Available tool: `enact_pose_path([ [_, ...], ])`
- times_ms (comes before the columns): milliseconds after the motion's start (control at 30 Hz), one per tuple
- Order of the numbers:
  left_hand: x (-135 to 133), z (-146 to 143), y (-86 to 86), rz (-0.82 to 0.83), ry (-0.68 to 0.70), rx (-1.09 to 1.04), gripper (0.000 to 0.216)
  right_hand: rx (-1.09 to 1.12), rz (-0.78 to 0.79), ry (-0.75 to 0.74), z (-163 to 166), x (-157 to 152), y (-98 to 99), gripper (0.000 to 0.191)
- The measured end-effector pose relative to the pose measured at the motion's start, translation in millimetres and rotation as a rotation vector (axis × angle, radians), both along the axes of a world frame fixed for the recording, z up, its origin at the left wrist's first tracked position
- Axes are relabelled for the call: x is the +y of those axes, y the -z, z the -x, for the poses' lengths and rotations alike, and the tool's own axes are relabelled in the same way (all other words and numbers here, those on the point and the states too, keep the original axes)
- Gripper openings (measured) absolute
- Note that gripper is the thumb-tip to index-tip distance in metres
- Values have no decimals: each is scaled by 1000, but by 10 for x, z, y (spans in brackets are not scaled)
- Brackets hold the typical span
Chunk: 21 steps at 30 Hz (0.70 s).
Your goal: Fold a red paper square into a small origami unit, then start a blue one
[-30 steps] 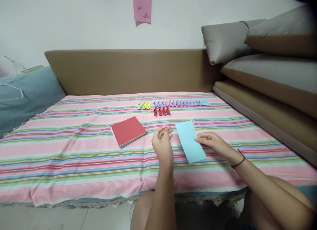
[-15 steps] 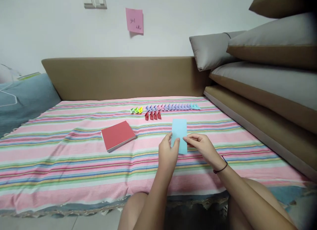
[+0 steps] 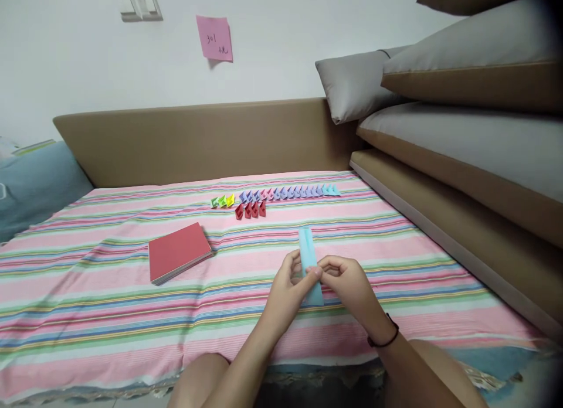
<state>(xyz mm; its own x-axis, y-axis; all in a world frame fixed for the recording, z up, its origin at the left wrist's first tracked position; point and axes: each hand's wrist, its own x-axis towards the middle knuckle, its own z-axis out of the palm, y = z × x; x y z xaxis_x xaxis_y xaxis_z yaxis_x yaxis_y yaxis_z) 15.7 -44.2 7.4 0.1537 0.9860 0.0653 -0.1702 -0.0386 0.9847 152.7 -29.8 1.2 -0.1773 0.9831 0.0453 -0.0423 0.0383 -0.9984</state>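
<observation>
A light blue paper strip (image 3: 307,251), folded long and narrow, lies on the striped bedsheet (image 3: 109,314) under both my hands. My left hand (image 3: 288,288) pinches its near left side with thumb and fingers closed. My right hand (image 3: 347,282) presses it from the right, fingers curled onto the paper. A black band circles my right wrist. Beyond the strip stand a row of several small folded paper pieces (image 3: 285,192) in green, yellow, purple and blue, and a short row of red folded pieces (image 3: 250,210).
A red-topped stack of paper sheets (image 3: 178,258) lies to the left. A tan headboard (image 3: 197,138) runs along the back. Grey and tan cushions (image 3: 461,103) are piled at the right. A pink note (image 3: 214,37) hangs on the wall.
The blue paper has gone from a wide rectangle to a narrow folded strip. Both hands have closed in on it. The view has shifted right.
</observation>
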Motion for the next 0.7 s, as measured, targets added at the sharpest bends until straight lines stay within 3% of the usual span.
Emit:
enact_pose_path([
  [167,-16,-31,-8,62,51,-78,39,-9,25,-22,5,-21,10,17],
  [333,16,81,14,182,-9,-78,32,58,75,-25,-65,8,-5,24],
  [533,127,296,-59,217,-145,-179,31,138,66,141,-216,28,-97,24],
  [700,97,254,-124,266,-23,-354,32,291,164,50,-155,-13,-111,23],
])
